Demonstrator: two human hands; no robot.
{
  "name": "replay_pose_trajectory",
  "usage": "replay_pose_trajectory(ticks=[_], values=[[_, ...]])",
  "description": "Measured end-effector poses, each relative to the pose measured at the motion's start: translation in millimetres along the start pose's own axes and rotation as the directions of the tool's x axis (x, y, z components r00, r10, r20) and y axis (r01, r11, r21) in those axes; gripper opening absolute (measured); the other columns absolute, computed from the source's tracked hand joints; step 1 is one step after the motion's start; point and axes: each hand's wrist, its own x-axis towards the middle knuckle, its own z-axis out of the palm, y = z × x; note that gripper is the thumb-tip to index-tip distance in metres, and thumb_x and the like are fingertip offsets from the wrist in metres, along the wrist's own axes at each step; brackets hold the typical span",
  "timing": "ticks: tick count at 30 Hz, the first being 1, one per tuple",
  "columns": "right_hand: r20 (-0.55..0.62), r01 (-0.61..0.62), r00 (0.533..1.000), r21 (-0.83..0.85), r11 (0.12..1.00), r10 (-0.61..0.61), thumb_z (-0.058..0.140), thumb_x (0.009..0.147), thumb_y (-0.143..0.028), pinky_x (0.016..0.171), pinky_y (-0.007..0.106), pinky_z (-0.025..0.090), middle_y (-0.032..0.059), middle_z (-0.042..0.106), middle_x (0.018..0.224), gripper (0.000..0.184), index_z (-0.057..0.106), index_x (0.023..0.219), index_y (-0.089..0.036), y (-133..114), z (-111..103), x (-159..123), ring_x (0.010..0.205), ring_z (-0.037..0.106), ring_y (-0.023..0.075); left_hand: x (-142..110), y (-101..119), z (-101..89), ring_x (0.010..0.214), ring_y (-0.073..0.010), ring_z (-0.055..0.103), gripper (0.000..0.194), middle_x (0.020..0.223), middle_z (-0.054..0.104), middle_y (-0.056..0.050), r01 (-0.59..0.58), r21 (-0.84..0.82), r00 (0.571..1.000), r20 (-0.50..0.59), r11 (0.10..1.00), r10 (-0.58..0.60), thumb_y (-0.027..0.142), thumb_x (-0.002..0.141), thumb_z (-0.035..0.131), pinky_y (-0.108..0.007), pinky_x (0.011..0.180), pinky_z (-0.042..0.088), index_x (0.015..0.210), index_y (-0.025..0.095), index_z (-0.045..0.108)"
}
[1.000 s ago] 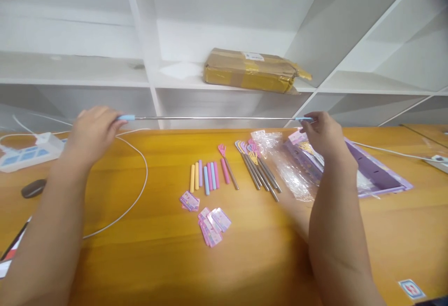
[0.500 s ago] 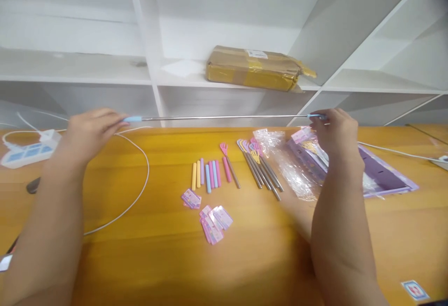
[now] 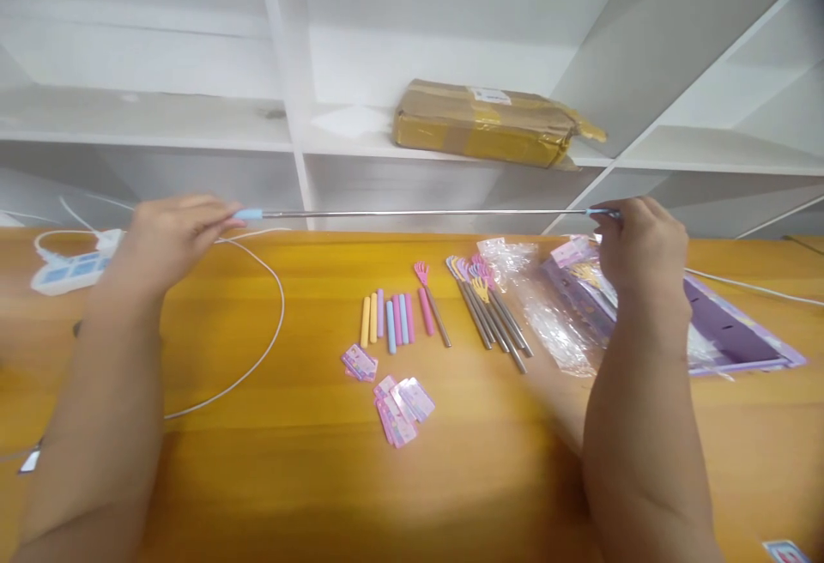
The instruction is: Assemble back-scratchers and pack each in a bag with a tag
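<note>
A telescopic back scratcher (image 3: pixel 425 213) stretches level above the table's far edge, its thin metal rod drawn out long. My left hand (image 3: pixel 180 241) is closed on its light blue handle at one end. At the other end my right hand (image 3: pixel 644 245) pinches a light blue piece, mostly hidden by the fingers. Below lie several metal back scratchers (image 3: pixel 493 314) with pink, yellow and purple claws. A pink-clawed one (image 3: pixel 438 314) rests apart from that pile, beside a row of coloured handle sleeves (image 3: pixel 397 320). Small printed cards (image 3: pixel 402 413) are spread nearer to me.
Clear plastic wrapping (image 3: pixel 547 323) and an open purple box (image 3: pixel 740 331) lie to the right. A white power strip (image 3: pixel 70 271) and a looping white cable (image 3: pixel 280 305) are on the left. Behind, a taped cardboard box (image 3: pixel 482 125) sits on white shelving (image 3: pixel 348 130).
The camera view has shifted, so most things appear a little further right. Both hands keep hold of the back scratcher, and its exposed rod looks slightly longer.
</note>
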Motion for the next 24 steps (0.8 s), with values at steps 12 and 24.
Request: replay_pose_trajectory(ticks=[12, 24], values=[[-0.162, 0.370, 0.928, 0.315, 0.874, -0.335, 0.052, 0.107, -0.028, 0.084, 0.035, 0.049, 0.0101, 0.072, 0.104, 0.021, 0.072, 0.106, -0.022, -120.4, 43.3, -36.0, 0.097, 0.066, 0.0247, 3.5, 86.2, 64.1, 0.083, -0.0193, 0.068, 0.042, 0.099, 0.078, -0.006, -0.181, -0.084, 0.983, -0.021, 0.980, 0.180, 0.047, 0.113, 0.041, -0.029, 0.069, 0.043, 0.114, 0.026, 0.078], [-0.304, 0.385, 0.909, 0.350, 0.854, -0.285, 0.050, 0.111, -0.026, 0.079, 0.033, 0.049, 0.0079, 0.072, 0.106, 0.022, 0.071, 0.111, -0.024, -174.0, -9.5, -68.9, 0.095, 0.070, 0.0220, 0.5, 107.0, 36.9, 0.072, -0.0156, 0.064, 0.029, 0.088, 0.076, -0.003, -0.266, -0.153, 0.960, -0.133, 0.952, 0.246, 0.037, 0.111, 0.051, -0.028, 0.062, 0.040, 0.112, 0.025, 0.078]])
